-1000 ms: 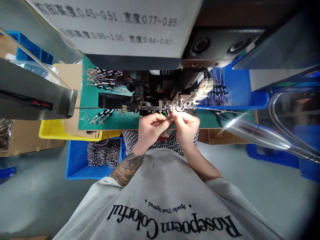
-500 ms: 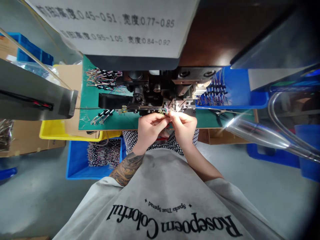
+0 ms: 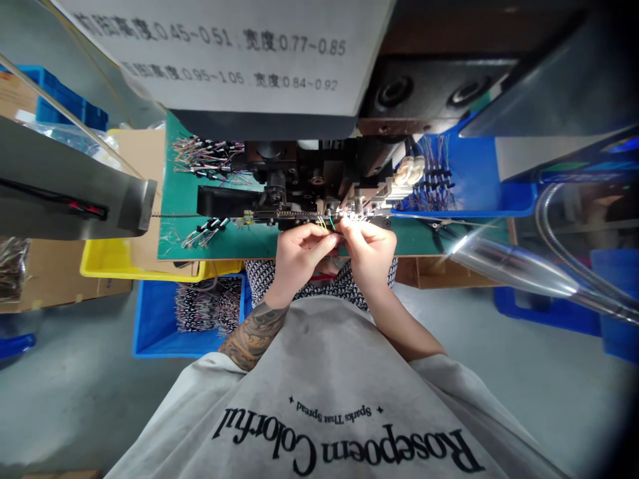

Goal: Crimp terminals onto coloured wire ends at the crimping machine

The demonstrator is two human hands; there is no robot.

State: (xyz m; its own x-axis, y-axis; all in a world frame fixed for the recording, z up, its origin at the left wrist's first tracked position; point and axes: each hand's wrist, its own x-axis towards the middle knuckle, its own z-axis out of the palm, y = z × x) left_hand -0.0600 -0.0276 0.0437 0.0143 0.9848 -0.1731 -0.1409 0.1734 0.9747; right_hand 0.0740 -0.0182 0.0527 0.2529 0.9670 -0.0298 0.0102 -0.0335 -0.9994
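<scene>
Head view: left hand (image 3: 299, 256) and right hand (image 3: 368, 247), fingers pinched on thin coloured wires (image 3: 327, 223) at crimping machine (image 3: 319, 189). Advice: feed wire ends straight, fingertips clear of die.

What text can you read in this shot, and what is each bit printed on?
White paper sign on the machine, top line: Chinese characters too blurred to read, then "0.45~0.51" and "0.77~0.85".
Same sign, second line: blurred characters, then "0.95~1.05" and "0.84~0.92".
Grey T-shirt, upside down: "Rosepoem Colorful".
T-shirt, small print: "Sparks That Spread".
</scene>
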